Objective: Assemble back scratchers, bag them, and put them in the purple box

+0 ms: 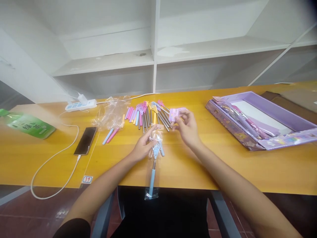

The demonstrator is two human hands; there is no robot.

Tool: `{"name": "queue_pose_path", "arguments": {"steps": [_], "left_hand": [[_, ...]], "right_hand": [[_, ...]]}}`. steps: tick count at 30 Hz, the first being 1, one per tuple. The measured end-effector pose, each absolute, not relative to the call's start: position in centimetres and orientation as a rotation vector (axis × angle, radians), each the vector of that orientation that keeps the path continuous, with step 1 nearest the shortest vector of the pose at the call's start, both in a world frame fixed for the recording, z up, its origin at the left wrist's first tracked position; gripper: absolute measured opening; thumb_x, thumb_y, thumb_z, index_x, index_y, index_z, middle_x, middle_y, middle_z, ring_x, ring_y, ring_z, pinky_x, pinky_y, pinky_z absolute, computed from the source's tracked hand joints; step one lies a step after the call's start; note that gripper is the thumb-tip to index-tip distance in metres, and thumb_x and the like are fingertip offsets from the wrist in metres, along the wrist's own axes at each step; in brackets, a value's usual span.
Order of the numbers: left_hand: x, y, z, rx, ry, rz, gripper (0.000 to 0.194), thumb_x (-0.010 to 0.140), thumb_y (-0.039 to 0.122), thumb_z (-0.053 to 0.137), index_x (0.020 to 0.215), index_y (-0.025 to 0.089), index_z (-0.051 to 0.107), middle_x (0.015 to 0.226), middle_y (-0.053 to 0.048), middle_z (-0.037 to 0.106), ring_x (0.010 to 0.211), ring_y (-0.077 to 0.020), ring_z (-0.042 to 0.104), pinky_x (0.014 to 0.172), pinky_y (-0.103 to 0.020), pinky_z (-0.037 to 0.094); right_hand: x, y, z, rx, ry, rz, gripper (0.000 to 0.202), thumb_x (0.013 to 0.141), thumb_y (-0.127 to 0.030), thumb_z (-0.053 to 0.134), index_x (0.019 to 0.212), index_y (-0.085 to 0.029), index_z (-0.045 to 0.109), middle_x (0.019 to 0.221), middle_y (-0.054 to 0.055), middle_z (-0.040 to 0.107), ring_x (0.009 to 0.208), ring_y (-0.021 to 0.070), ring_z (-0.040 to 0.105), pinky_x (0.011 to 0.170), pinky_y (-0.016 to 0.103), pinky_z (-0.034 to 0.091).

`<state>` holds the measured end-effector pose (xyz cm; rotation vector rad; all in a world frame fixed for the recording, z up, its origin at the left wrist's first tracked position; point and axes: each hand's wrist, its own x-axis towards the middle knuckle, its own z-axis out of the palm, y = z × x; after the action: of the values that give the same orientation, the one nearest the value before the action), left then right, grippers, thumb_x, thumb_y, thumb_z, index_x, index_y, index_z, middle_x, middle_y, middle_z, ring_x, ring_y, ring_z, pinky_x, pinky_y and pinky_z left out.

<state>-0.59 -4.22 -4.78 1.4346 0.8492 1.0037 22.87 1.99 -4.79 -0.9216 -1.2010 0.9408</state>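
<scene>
Our left hand (143, 145) pinches a clear bag (158, 137), a blue scratcher (152, 178) inside just below it, our right hand (188, 129) a purple card (174, 114): apparently mid-packing, we likely need the bag's mouth held wide.

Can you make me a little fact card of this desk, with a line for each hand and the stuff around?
Left hand: holding a clear bag near its top
In the bag: a light blue claw-ended stick
Right hand: pinching a small purple card
Beyond the hands: a pile of claw-ended sticks
Left side: green bottle, phone with white cable
Right side: purple box with packets inside
</scene>
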Motion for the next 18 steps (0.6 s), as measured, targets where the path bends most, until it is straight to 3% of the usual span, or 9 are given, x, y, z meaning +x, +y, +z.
{"name": "queue_pose_path", "arguments": {"steps": [3, 7, 12, 18], "left_hand": [[-0.4, -4.0, -4.5, 1.292, 0.715, 1.079, 0.059, 0.096, 0.041, 0.066, 0.153, 0.028, 0.060, 0.163, -0.008, 0.054, 0.142, -0.0321, 0.054, 0.122, -0.048, 0.038], [-0.2, -4.0, -3.9, 0.972, 0.535, 1.077, 0.063, 0.096, 0.050, 0.054, 0.148, 0.016, 0.064, 0.155, -0.015, 0.061, 0.150, -0.0372, 0.050, 0.128, -0.054, 0.030], [-0.5, -4.0, -3.0, 0.774, 0.486, 1.058, 0.074, 0.092, 0.055, 0.048, 0.146, 0.006, 0.060, 0.159, -0.020, 0.056, 0.158, -0.0386, 0.039, 0.130, -0.054, 0.029], [-0.6, -4.1, -2.6, 0.811, 0.472, 1.018, 0.080, 0.093, 0.059, 0.046, 0.152, 0.006, 0.052, 0.163, -0.022, 0.050, 0.158, -0.0406, 0.037, 0.128, -0.058, 0.033]], "right_hand": [[20.7, -0.7, -5.3, -0.881, -1.286, 0.966, 0.032, 0.098, -0.049, 0.069, 0.111, -0.031, 0.046, 0.102, 0.001, 0.060, 0.071, 0.0143, 0.062, 0.052, 0.026, 0.049], [20.0, -1.0, -5.8, -0.876, -1.346, 0.946, 0.034, 0.096, -0.051, 0.072, 0.109, -0.029, 0.050, 0.097, 0.002, 0.061, 0.075, 0.0157, 0.063, 0.060, 0.029, 0.054], [20.0, -1.0, -5.9, -0.869, -1.314, 0.959, 0.034, 0.094, -0.048, 0.077, 0.109, -0.028, 0.053, 0.092, 0.000, 0.062, 0.073, 0.0156, 0.065, 0.063, 0.032, 0.058], [20.3, -1.3, -5.7, -0.882, -1.329, 0.912, 0.034, 0.094, -0.048, 0.077, 0.111, -0.029, 0.055, 0.087, -0.002, 0.063, 0.068, 0.0147, 0.065, 0.066, 0.033, 0.060]]}}
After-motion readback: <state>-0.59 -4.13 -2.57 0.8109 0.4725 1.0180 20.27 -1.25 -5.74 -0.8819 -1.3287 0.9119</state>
